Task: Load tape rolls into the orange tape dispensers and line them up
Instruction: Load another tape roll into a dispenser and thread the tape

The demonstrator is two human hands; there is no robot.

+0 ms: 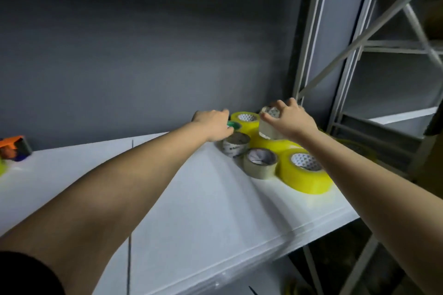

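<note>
At the far left edge of the white table (pixel 72 175) sits an orange tape dispenser (pixel 13 148), partly cut off by the frame, with a dark roll mounted in it and a sliver of something yellow (pixel 2 167) just near it at the very edge. It stands well apart from the cluster of rolls on the right.

The left hand (pixel 214 124) reaches across the table to the far right part, its fingers curled down onto a small green roll (pixel 233 125); it looks like a pinch, though the fingertips are hidden behind the hand, so the grip is not certain. Just near that hand lies a grey-white roll (pixel 235 145) flat on the table, and beside it, nearer still, a beige roll (pixel 260 163). To the right of the beige roll lies a large yellow roll (pixel 303 172) at the near right of the cluster. Farther back stands another yellow roll (pixel 245 121), touching the green one, with a third yellow roll (pixel 271 142) between them.

The right hand (pixel 291 118) grasps a clear roll (pixel 269 124) from above, fingers spread round its rim, the roll lifted over the third yellow one. Behind stands a grey wall (pixel 143 55), and at the right a metal shelf frame (pixel 359 55).
</note>
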